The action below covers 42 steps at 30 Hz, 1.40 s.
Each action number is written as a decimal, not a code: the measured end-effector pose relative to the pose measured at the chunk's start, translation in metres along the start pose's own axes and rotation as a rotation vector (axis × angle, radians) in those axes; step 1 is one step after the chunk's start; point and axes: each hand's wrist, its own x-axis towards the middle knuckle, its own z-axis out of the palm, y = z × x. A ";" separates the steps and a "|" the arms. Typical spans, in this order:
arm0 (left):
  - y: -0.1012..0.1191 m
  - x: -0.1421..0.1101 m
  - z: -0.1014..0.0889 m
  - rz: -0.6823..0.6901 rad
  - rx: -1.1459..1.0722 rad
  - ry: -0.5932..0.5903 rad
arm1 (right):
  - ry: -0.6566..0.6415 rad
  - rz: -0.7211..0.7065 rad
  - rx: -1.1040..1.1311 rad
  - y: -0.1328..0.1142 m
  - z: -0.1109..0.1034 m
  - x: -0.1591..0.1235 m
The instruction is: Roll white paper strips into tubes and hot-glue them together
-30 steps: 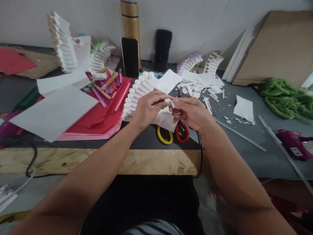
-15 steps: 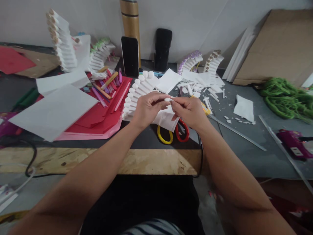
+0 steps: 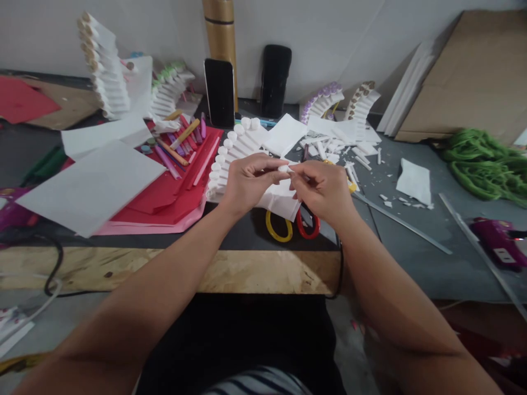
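Note:
My left hand (image 3: 253,184) pinches a small white piece (image 3: 284,169) between thumb and forefinger. From the other side, the closed fingertips of my right hand (image 3: 323,189) meet the same piece. It looks like rolled or folded paper; most of it is hidden by the fingers. Left of my hands stands a curved row of white paper rolls (image 3: 233,156) with round caps. A white sheet (image 3: 280,200) lies beneath my hands. Scissors with one yellow handle loop (image 3: 279,233) and one red loop (image 3: 308,226) poke out under that sheet.
Red sheets (image 3: 160,189), paper rolls (image 3: 189,140) and white cards (image 3: 93,184) lie left. A phone (image 3: 219,93) leans on a gold bottle (image 3: 222,35) behind. White scraps (image 3: 329,145), a metal ruler (image 3: 405,225), green yarn (image 3: 471,164) and a purple power strip (image 3: 500,241) are right.
My right fingertips have shifted slightly right and changed their grip by the small white piece. My left hand has barely moved. The view has shifted slightly.

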 end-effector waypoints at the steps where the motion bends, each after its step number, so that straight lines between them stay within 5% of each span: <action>1: 0.000 0.000 0.000 0.001 -0.003 0.003 | -0.003 -0.003 0.003 0.000 0.000 0.000; 15: 0.001 -0.008 0.004 0.093 0.234 0.044 | -0.069 0.058 0.212 0.006 0.003 0.001; 33: -0.004 -0.001 -0.002 0.180 0.419 -0.182 | -0.065 0.346 0.473 0.009 0.008 0.006; 42: -0.009 0.002 -0.003 0.128 0.371 -0.137 | -0.008 0.576 0.667 0.013 0.004 0.010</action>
